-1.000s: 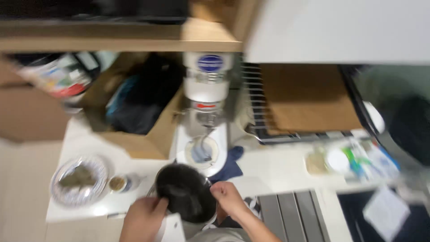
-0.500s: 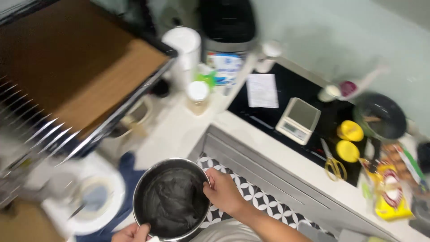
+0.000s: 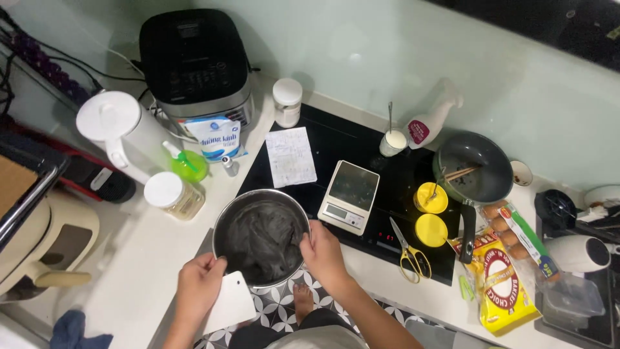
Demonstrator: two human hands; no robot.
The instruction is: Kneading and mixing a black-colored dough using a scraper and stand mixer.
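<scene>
Your left hand (image 3: 199, 284) grips a white dough scraper (image 3: 230, 302) and also touches the rim of the steel mixing bowl (image 3: 261, 236). Your right hand (image 3: 323, 253) is closed on the bowl's opposite rim. The bowl holds dark grey dough (image 3: 258, 239) and sits at the front edge of the counter (image 3: 139, 258), partly over the black cooktop (image 3: 361, 161). A kitchen scale (image 3: 349, 196) is just beside the bowl on the right, with scissors (image 3: 409, 250) and two yellow cups (image 3: 431, 213) past it. A paper note (image 3: 290, 156) lies behind the bowl. A white-lidded jar (image 3: 172, 194) stands to the bowl's left.
</scene>
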